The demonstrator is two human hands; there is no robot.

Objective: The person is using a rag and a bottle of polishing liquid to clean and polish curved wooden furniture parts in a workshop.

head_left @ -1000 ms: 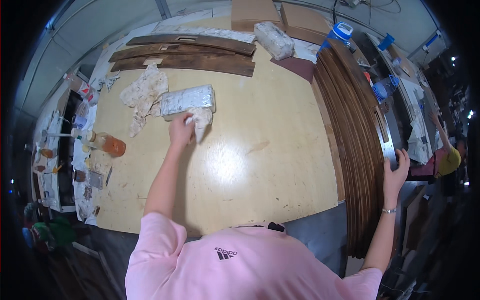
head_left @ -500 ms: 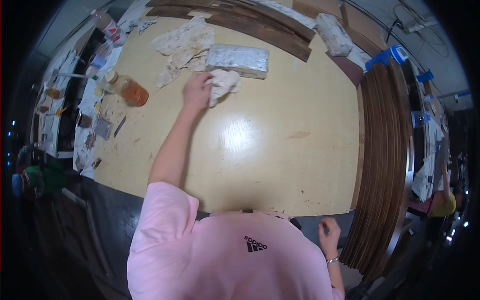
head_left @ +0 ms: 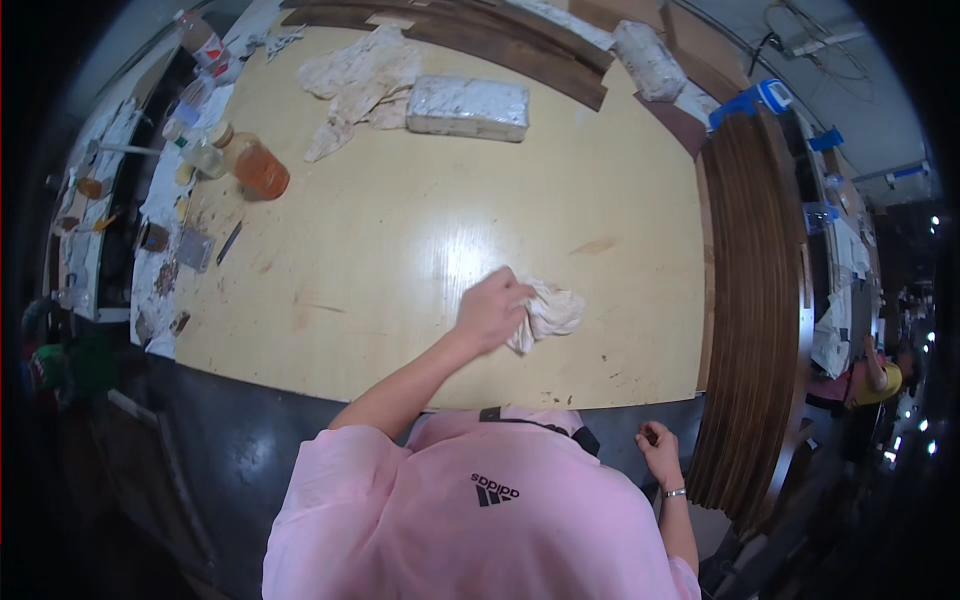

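My left hand (head_left: 492, 310) is closed on a crumpled cream cloth rag (head_left: 553, 309) and presses it on the pale yellow tabletop (head_left: 380, 235), right of the middle and toward the near edge. My right hand (head_left: 660, 452) is past the table's near edge at the right, fingers curled in; anything inside them is hidden. A metal bracelet circles that wrist. Farther back on the table a plastic-wrapped, block-shaped bundle (head_left: 468, 107) rests beside a spread, stained cloth (head_left: 362, 75).
Dark brown boards (head_left: 750, 310) are stacked along the right edge, and others (head_left: 500, 45) lie at the back. A bottle of orange liquid (head_left: 258, 172) stands at left near a flat dark tool (head_left: 229, 243). A second wrapped bundle (head_left: 648, 62) is at back right. Another person (head_left: 876, 380) is far right.
My left hand has brought the rag from beside the wrapped bundle toward me and to the right. My right hand stays near the same spot. The whole view has shifted slightly.
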